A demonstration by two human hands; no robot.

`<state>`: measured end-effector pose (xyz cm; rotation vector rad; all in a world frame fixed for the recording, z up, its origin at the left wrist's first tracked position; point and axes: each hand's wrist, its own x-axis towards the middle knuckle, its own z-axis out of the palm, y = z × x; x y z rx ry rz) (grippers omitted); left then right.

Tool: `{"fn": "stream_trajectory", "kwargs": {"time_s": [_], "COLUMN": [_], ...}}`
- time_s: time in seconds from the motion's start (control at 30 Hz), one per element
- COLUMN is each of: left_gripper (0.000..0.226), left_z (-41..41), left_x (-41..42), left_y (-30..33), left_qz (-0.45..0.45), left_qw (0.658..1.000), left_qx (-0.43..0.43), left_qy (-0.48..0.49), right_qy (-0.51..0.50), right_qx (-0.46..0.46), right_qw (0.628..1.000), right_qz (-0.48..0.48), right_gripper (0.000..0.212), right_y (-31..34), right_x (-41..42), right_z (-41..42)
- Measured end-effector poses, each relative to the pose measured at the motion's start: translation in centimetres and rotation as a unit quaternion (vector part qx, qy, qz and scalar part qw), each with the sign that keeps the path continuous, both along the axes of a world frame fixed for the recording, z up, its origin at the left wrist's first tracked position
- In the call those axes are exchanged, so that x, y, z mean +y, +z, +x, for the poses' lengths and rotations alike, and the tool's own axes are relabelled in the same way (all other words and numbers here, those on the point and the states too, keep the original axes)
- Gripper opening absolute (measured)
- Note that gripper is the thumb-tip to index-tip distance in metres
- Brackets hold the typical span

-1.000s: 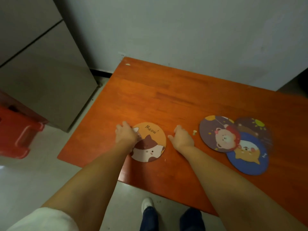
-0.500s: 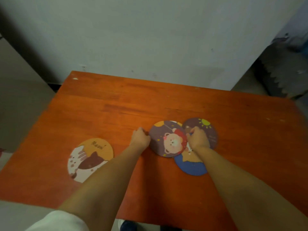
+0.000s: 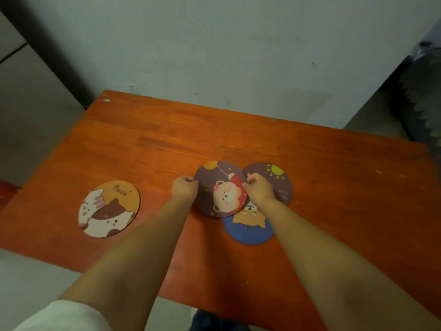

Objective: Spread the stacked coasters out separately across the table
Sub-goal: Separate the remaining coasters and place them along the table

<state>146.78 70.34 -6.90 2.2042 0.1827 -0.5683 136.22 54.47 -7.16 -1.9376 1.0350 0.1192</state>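
Note:
Three round coasters overlap near the middle of the orange wooden table point(image 3: 334, 187). The bear coaster point(image 3: 220, 189) lies on top, over a blue dog coaster point(image 3: 249, 229) and a dark sun coaster point(image 3: 279, 180). My left hand point(image 3: 185, 188) pinches the bear coaster's left edge. At its right edge my right hand point(image 3: 259, 188) grips it too, resting over the sun coaster. An orange cat coaster marked "Meow" point(image 3: 109, 209) lies alone at the left.
The table's back edge meets a pale wall point(image 3: 214, 56). A grey cabinet point(image 3: 31, 103) stands left of the table, a red object point(image 3: 6, 189) beside it on the floor. Dark clutter point(image 3: 424, 96) sits at the far right.
Both hands left the cat coaster and moved right to the overlapping pile. They now grip the bear coaster on both sides. My view has swung right.

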Motion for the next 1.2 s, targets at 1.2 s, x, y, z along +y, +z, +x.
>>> {"fn": "stream_trajectory", "kwargs": {"time_s": [1.2], "left_gripper": [0.04], "left_z": [-19.3], "left_x": [-7.8], "left_y": [-1.4], "left_qz": [0.16], "left_qw": [0.901], "left_qx": [-0.134], "left_qy": [-0.38], "right_qy": [-0.068], "right_qx": [0.059], "right_qw": [0.988], "right_qz": [-0.122], "right_gripper": [0.028], "right_y": [0.0], "right_x": [-7.0], "right_z": [-23.5]}}
